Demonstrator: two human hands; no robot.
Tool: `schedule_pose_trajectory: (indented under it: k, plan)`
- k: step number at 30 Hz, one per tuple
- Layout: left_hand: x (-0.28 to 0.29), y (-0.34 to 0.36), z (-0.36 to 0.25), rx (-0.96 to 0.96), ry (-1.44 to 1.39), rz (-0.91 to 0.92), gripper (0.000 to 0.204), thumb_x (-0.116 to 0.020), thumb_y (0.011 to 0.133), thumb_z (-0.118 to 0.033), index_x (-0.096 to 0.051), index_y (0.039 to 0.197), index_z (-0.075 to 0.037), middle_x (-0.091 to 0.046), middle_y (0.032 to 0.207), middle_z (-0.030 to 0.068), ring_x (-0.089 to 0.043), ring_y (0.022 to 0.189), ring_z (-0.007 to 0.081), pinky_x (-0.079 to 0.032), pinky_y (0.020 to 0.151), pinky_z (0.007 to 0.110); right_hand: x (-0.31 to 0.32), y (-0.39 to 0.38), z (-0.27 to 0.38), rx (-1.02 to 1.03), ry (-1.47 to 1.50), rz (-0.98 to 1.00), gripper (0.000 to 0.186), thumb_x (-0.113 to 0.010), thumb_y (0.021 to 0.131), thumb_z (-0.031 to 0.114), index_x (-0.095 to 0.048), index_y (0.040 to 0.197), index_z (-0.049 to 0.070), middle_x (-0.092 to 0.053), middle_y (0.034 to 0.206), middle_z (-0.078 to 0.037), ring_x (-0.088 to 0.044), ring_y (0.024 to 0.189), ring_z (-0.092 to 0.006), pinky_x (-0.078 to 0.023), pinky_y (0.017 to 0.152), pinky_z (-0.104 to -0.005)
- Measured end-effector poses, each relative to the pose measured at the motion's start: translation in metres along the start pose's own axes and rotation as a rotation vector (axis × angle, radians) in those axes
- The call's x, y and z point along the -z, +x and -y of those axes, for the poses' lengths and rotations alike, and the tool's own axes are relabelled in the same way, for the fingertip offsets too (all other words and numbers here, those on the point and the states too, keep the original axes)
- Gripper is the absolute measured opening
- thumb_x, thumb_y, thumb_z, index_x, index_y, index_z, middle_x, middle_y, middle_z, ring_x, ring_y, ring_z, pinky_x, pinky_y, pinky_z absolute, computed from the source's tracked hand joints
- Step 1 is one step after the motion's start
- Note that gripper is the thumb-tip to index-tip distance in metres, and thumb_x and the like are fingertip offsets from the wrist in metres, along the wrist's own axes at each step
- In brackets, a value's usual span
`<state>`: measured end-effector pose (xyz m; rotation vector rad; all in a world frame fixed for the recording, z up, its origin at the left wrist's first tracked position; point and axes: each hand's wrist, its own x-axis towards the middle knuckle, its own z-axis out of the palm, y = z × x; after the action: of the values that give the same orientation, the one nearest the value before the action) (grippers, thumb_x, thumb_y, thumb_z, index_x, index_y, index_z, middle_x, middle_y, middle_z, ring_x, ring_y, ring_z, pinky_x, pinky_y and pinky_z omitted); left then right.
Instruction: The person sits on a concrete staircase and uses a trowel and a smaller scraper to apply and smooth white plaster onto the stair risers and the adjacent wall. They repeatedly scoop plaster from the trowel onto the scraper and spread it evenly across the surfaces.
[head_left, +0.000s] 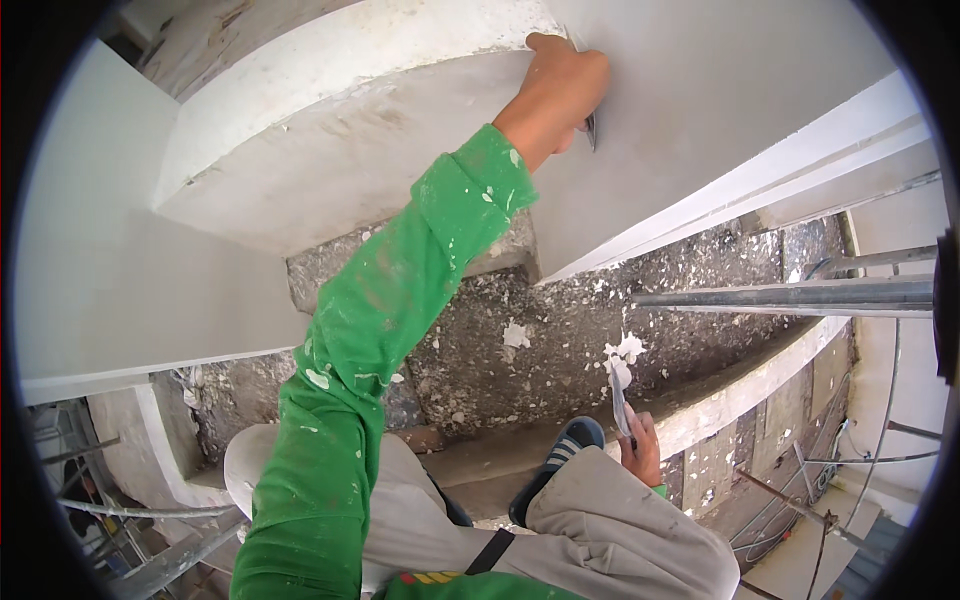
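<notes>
My left hand [562, 92], at the end of a paint-spotted green sleeve, is closed around a thin metal scraper blade [592, 132] held against the smooth grey wall [700, 110]. Most of that scraper is hidden behind the hand. Lower down, beside my right knee, my right hand [643, 452] grips a flat metal putty knife [618, 395]. A lump of white putty [627, 349] shows at its far end; whether it sits on the blade or on the surface beneath, I cannot tell.
A curved white ledge [370, 45] meets the wall at upper left. White splatters cover the rough dark floor [480, 350]. From the right, a metal pole [800, 297] juts in. Scaffold tubes [150, 511] stand at lower left. My sandalled foot [560, 465] rests near the curved edge.
</notes>
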<state>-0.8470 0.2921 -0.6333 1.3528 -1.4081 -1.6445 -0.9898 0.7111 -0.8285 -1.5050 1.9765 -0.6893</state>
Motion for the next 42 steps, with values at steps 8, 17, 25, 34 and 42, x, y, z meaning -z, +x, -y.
schedule_pose_trajectory:
  k: [8, 17, 25, 34, 42]
  plan:
    - [0.063, -0.035, 0.028, -0.561, -0.294, 0.02, 0.052, -0.043, 0.083, -0.005, -0.028, 0.131, 0.005, -0.058, 0.098, 0.0128, -0.058, 0.08, 0.0185, -0.046, 0.065, 0.033, 0.001, 0.006, -0.002, 0.034, 0.006, -0.013, 0.057, -0.059, 0.073, -0.01, -0.049, 0.127, 0.004, -0.047, 0.088, -0.015, -0.051, 0.077, -0.0299, -0.044, 0.068, -0.0345]
    - [0.046, 0.049, 0.298, 0.1, -0.369, 0.091, 0.027, -0.049, 0.087, -0.011, -0.053, 0.111, -0.001, -0.056, 0.096, 0.0049, -0.051, 0.085, 0.0167, -0.041, 0.072, 0.037, 0.004, -0.027, -0.014, -0.079, -0.057, -0.051, 0.05, -0.058, 0.08, -0.004, -0.048, 0.128, 0.003, -0.047, 0.087, -0.015, -0.048, 0.075, -0.0295, -0.042, 0.067, -0.0357]
    - [0.016, 0.092, 0.339, 0.014, -0.298, -0.028, 0.021, -0.05, 0.084, -0.011, -0.054, 0.102, -0.002, -0.053, 0.078, 0.0036, -0.05, 0.069, 0.0154, -0.041, 0.057, 0.034, 0.006, -0.05, -0.027, -0.134, -0.076, -0.046, 0.048, -0.058, 0.08, 0.001, -0.049, 0.127, 0.004, -0.047, 0.084, -0.015, -0.049, 0.07, -0.0295, -0.041, 0.062, -0.0387]
    - [-0.011, 0.101, 0.325, 0.092, -0.246, -0.001, 0.04, -0.052, 0.085, -0.018, -0.043, 0.121, -0.003, -0.047, 0.116, 0.0138, -0.045, 0.107, 0.0303, -0.039, 0.084, 0.056, 0.009, -0.064, -0.033, -0.134, -0.132, -0.025, 0.045, -0.055, 0.084, 0.009, -0.047, 0.127, 0.0, -0.045, 0.081, -0.014, -0.045, 0.07, -0.0275, -0.038, 0.064, -0.0381]
    - [-0.018, 0.102, 0.285, -0.021, -0.394, -0.14, 0.024, -0.045, 0.076, -0.008, -0.055, 0.094, 0.003, -0.055, 0.078, 0.0106, -0.052, 0.066, 0.0202, -0.042, 0.053, 0.037, 0.0, -0.074, -0.049, -0.067, -0.085, -0.038, 0.046, -0.055, 0.085, 0.012, -0.047, 0.128, 0.001, -0.047, 0.081, -0.013, -0.045, 0.066, -0.0249, -0.039, 0.061, -0.0373]
